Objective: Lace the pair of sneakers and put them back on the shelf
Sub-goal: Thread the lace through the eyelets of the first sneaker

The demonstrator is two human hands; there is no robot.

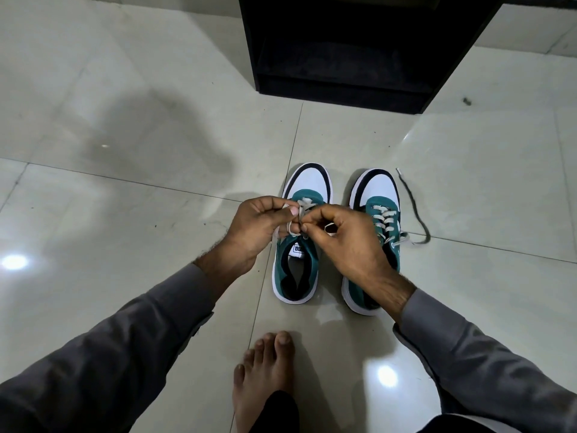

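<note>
Two green, white and black sneakers stand side by side on the tiled floor, toes pointing away from me. Over the left sneaker (pixel 304 189), my left hand (pixel 259 226) and my right hand (pixel 346 235) each pinch part of its pale lace (pixel 304 206) just above the tongue. The right sneaker (pixel 379 195) shows a crossed pale lace up its front, and one loose end (pixel 413 201) trails out over the floor to the right. My right wrist hides that sneaker's heel.
A black open shelf unit (pixel 343 57) stands on the floor straight ahead, beyond the sneakers. My bare foot (pixel 268 370) rests on the tiles just behind the shoes. Glossy pale floor tiles (pixel 125 151) spread out to the left and right.
</note>
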